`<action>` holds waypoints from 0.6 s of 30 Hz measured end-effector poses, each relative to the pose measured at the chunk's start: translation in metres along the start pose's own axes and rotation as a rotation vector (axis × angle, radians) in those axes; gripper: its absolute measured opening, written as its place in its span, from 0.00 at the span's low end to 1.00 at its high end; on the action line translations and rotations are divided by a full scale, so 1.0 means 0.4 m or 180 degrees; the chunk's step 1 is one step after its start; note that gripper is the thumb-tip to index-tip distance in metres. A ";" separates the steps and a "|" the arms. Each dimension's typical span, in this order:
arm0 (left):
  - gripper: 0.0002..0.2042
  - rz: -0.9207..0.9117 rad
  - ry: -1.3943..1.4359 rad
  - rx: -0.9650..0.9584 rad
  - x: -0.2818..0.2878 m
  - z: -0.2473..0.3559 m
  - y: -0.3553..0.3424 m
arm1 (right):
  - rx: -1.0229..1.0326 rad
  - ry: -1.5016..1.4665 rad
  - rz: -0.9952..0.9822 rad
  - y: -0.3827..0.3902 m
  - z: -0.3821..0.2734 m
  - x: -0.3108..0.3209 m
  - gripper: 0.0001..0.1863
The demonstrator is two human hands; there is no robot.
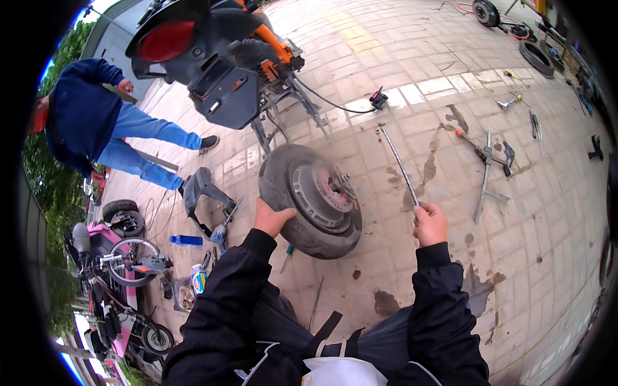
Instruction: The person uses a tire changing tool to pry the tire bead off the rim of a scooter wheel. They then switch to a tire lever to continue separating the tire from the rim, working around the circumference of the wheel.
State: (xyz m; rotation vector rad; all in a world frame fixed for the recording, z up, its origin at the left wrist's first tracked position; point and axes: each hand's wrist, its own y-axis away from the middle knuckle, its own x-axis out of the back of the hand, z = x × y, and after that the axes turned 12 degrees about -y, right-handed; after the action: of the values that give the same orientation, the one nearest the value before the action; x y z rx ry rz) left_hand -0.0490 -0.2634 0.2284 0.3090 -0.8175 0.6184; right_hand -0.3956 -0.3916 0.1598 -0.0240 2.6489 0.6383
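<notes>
Grip the scooter wheel (309,222) by its left edge with the left hand (273,217), thumb across the tyre (273,175), fingers hidden behind; hold a long metal bar (400,167) by its near end in the closed right hand (430,224), apart from the wheel. Find the wheel tilted on the paving (386,257), near the rear of the black-and-orange scooter (228,96), hub facing up and right. Brace firmly against rolling, place the bar deliberately, and spare the perforated disc (317,188) any knocks.

Mind the dark, wet-looking stains (386,303) on the brick underfoot: possibly slippery. Note at right an orange-tipped tool (475,149), screwdrivers (533,125) and, farther off, a loose tyre (544,69). Find at left a blue container (186,240), a pink scooter (123,328) and, standing beyond, a person in dark blue (90,109). Work outdoors in daylight, trees (61,212) bordering the left side.
</notes>
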 end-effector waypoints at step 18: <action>0.39 -0.0171 -0.0075 -0.0238 0.075 -0.147 -0.030 | -0.0110 -0.0954 0.0140 0.049 0.123 -0.183 0.21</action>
State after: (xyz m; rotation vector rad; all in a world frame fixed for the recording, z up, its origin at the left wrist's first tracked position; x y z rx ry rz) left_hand 0.0083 -0.2326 0.2123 0.2698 -0.8502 0.5337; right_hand -0.3119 -0.3584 0.1575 0.1116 2.3551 0.6470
